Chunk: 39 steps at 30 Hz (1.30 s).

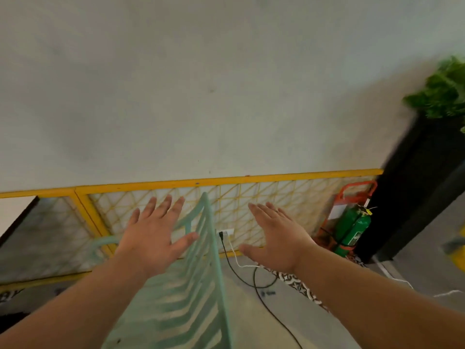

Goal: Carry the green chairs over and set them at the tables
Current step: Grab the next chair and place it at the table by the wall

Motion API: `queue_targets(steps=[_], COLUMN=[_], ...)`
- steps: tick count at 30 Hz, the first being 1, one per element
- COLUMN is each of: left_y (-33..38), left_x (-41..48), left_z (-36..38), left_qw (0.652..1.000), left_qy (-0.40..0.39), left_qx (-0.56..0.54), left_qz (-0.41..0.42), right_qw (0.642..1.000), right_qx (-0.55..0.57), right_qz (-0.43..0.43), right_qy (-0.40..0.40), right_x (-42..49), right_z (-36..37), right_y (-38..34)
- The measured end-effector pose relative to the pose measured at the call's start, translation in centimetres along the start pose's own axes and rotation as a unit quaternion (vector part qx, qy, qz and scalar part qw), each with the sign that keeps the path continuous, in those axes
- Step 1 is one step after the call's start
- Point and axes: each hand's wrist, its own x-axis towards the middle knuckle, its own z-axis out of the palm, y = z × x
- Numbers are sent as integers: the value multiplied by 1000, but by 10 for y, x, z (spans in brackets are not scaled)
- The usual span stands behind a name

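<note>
my left hand (153,238) and my right hand (276,238) are both held out in front of me, palms down, fingers straight and fanned apart, gripping nothing. the green chair (191,298) stands between my forearms, a pale green slatted back seen edge-on, its top rail rising between the two hands. a curved green arm of it shows just past my left wrist. my left thumb lies over the slats near the top, but i cannot tell whether it touches them. my right hand is apart from the chair, off to its right side.

beyond the chair a yellow-framed lattice panel (276,195) leans along the foot of a plain grey wall (201,96). a white socket (226,232) sits low behind the lattice, just right of the chair's edge, with a black cable (254,280) and a white cable (239,260) trailing from it down onto the floor. further right a green fire extinguisher (351,229) sits in a red stand (352,188), beside a tall black planter (415,197) topped with a leafy plant (442,91) — that corner is blurred.
</note>
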Motion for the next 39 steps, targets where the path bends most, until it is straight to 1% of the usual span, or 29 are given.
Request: queue_targets(steps=[2, 7, 11, 14, 17, 20, 22, 26, 29, 34, 36, 39], left_y=[3, 29, 62, 81, 94, 101, 106, 123, 126, 125, 137, 164], left_x=[15, 25, 19, -4, -39, -70, -85, -104, -99, -75, -64, -45], left_z=[4, 15, 25, 39, 56, 70, 78, 91, 93, 101, 114, 142], left_qw=[999, 991, 973, 958, 942, 922, 908, 890, 872, 834, 816, 789], left_qy=[11, -4, 4, 2, -14, -38, -39, -41, -33, 18, 19, 1], left_qx=[-5, -1, -23, -41, -48, -49, -47, -59, -55, -53, -60, -92], left_qz=[-36, -137, -228, -284, -333, -382, -414, -450, -485, -549, -574, -607], right_qw=[1000, 992, 976, 962, 950, 944, 938, 916, 892, 852, 834, 819], right_qx=[-4, -9, -45, -61, -59, -51, -44, -57, -68, -51, -65, -97], right_qz=[-27, -120, -196, -245, -282, -298, -310, -352, -398, -478, -504, -520], right_qy=[-8, -30, -82, -103, -117, -132, -148, -184, -204, -210, -215, -222], right_x=[27, 91, 126, 146, 159, 163, 166, 175, 193, 232, 250, 282], right_z=[-2, -4, 2, 10, 25, 46, 61, 85, 100, 113, 119, 132], right_y=[16, 59, 85, 93, 88, 78, 69, 48, 30, 7, 6, 10])
